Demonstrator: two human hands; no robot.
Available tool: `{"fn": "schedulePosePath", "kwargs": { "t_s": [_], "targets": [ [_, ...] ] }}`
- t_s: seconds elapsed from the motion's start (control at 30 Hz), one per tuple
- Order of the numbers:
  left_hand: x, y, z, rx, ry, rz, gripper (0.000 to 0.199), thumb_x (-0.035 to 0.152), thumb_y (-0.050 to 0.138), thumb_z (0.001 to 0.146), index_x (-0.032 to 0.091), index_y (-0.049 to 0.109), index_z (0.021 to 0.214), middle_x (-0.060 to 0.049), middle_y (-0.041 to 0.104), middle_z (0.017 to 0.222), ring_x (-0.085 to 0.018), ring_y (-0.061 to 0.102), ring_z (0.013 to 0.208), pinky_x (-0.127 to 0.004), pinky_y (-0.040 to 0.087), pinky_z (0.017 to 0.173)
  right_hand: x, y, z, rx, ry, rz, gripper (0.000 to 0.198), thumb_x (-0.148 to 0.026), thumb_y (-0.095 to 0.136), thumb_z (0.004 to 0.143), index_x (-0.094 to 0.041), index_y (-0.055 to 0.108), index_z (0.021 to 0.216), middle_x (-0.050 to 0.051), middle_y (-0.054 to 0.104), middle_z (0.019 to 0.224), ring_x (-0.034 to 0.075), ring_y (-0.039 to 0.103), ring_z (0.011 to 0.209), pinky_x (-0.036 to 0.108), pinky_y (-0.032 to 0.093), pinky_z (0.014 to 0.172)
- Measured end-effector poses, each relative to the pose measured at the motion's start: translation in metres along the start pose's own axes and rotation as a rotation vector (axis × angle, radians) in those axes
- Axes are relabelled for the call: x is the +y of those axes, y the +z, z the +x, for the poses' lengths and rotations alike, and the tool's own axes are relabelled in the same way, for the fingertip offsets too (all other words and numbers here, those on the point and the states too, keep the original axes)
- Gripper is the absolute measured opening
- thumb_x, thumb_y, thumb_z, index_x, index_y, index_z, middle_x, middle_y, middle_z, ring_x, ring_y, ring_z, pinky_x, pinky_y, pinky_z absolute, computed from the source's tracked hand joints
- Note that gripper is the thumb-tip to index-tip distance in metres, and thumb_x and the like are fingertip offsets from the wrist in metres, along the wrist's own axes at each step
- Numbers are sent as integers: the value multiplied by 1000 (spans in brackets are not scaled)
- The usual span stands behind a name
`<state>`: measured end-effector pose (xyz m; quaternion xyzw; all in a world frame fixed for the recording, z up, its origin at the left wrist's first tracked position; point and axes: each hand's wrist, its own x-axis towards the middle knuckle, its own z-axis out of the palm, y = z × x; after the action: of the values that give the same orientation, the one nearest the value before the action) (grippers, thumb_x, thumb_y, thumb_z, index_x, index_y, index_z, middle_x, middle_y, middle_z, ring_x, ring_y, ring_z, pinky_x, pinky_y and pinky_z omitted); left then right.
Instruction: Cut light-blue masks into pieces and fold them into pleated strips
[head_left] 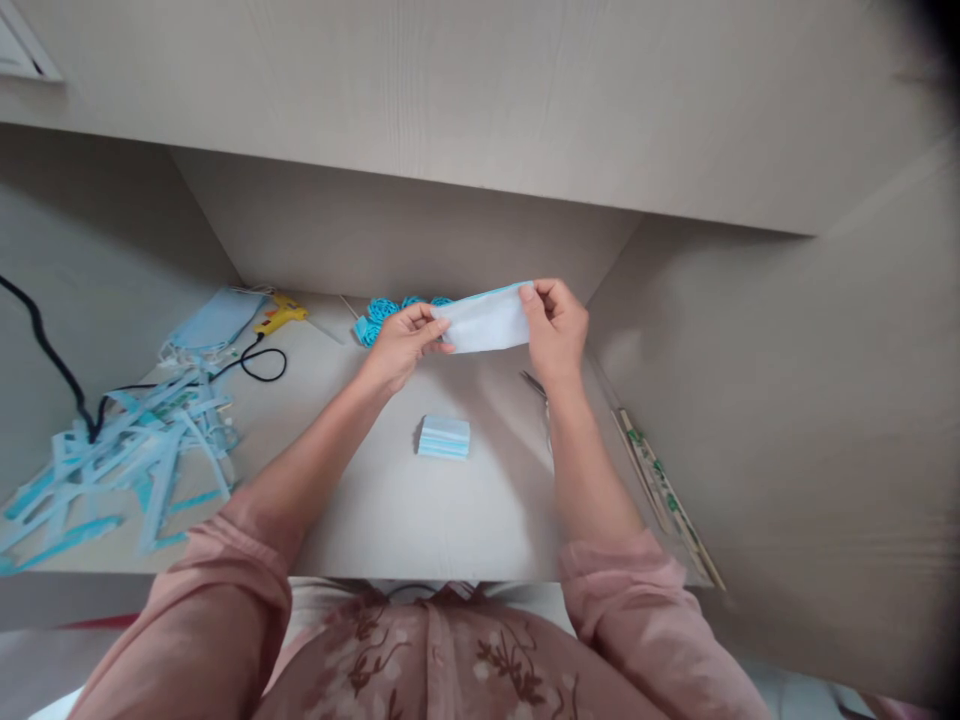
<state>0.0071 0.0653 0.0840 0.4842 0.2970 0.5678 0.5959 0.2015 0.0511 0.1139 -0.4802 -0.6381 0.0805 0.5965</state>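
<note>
Between my two hands stretches a white strip of mask fabric [489, 322] with a light-blue upper edge, held up above the desk. My left hand [409, 342] pinches its left end between thumb and fingers. Its right end is gripped by my right hand [556, 325], thumb on the near face. Below it on the desk lies a small stack of folded light-blue fabric pieces [444, 437]. Scissors [535, 384] rest partly hidden behind my right forearm. Bright-blue curled flower-like pieces [384, 310] sit behind my left hand, partly covered by it.
A heap of cut blue strips [127, 460] covers the desk's left side. Behind it are blue face masks [214, 322] and a yellow glue gun [281, 314] with a looped black cord [262, 377]. Thin wooden sticks [670, 490] lie along the right wall. An overhead panel [450, 90] overhangs the desk.
</note>
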Motion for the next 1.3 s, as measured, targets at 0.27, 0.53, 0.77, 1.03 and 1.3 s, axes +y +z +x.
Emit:
{"fn": "schedulePosePath", "kwargs": {
  "t_s": [0.27, 0.53, 0.77, 1.03, 1.3],
  "targets": [
    [-1, 0, 0, -118, 52, -92, 37, 37, 84, 64, 15, 59, 81, 1, 61, 80, -10, 62, 73, -24, 56, 68, 0, -1, -3, 61, -128, -82, 33, -52, 47, 94, -21, 57, 85, -2, 55, 70, 10, 48, 63, 26, 39, 62],
    [-1, -2, -3, -201, 87, 114, 49, 35, 85, 64, 19, 65, 106, -2, 64, 92, -11, 60, 79, -22, 52, 69, 0, 0, -6, -21, -176, -76, 29, -49, 48, 95, -22, 59, 89, -3, 56, 69, 10, 49, 60, 26, 39, 60],
    [-3, -4, -3, -108, 23, 188, 40, 51, 80, 64, 13, 71, 75, -4, 65, 74, -14, 59, 69, -25, 50, 59, -1, -3, -6, -5, -212, -111, 29, -48, 49, 94, -22, 60, 88, -3, 54, 66, 10, 47, 58, 25, 40, 60],
    [1, -8, -2, -118, 139, 400, 42, 52, 77, 66, 14, 63, 53, 0, 57, 57, -9, 50, 58, -23, 41, 59, 4, -12, 0, -12, -231, -118, 26, -45, 52, 93, -21, 61, 86, -4, 53, 64, 10, 45, 57, 25, 39, 60],
    [-9, -6, 1, -58, 16, 243, 41, 53, 80, 63, 15, 71, 78, 0, 61, 68, -6, 45, 49, -20, 35, 40, 4, -5, -3, -48, -175, -80, 28, -48, 50, 93, -22, 59, 86, -4, 52, 65, 10, 44, 58, 26, 38, 59]
  ]
}}
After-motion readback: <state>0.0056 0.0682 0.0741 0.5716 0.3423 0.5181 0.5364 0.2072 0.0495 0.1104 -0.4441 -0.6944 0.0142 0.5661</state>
